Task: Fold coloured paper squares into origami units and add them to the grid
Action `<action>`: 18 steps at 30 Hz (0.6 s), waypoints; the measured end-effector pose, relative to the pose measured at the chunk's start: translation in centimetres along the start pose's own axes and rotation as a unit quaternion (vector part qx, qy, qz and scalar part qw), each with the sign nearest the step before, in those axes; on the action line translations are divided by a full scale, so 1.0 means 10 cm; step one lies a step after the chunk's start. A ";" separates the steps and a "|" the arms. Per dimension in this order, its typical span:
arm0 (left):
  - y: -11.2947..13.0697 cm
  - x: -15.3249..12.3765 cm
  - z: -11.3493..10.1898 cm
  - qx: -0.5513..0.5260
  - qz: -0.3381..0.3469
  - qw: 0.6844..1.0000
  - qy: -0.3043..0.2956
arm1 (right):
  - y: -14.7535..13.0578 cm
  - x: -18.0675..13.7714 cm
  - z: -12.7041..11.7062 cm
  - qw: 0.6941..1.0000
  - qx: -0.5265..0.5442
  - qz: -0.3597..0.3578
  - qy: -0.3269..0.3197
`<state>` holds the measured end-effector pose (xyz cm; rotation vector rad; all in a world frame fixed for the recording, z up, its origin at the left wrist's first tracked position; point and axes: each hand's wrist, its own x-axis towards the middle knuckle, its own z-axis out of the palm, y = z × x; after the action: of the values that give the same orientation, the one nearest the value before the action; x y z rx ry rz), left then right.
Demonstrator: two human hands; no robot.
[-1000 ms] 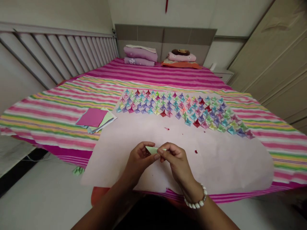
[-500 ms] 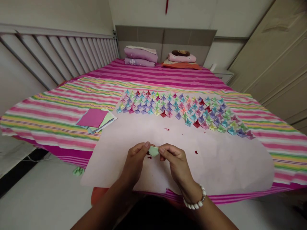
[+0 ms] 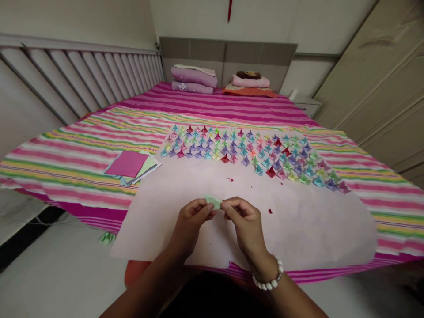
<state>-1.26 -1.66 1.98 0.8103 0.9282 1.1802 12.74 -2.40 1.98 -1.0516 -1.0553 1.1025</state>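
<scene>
Between my two hands is a small folded piece of light green paper (image 3: 213, 202). My left hand (image 3: 192, 221) pinches its left side with thumb and fingers. My right hand (image 3: 243, 218) grips the right end the same way, and a white bead bracelet circles that wrist. Both hands are just above a large pale pink paper sheet (image 3: 159, 229) spread over the bed. Beyond them, rows of small folded paper pieces (image 3: 215, 145) in many colours stand along the sheet's far side. The finer folds of the green piece are partly hidden by my fingers.
Loose square papers (image 3: 129, 164), magenta on top, lie left of the sheet on the striped bedspread (image 3: 73, 159). Small dark red scraps (image 3: 270, 211) dot the sheet. Green folded paper (image 3: 107, 238) is on the floor. Folded bedding (image 3: 194, 79) sits by the headboard.
My left thumb has moved down and right along the green paper, whose left corner now points up above my fingers. My right hand keeps its pinch almost in place.
</scene>
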 end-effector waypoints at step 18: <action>0.10 0.06 -0.14 0.011 -0.010 0.998 -0.066 | -0.11 0.05 0.01 0.975 0.135 0.142 -0.107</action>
<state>-2.87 -0.80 2.16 0.8838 0.8410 1.0870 12.85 -2.07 3.14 -0.8937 -0.9057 1.5738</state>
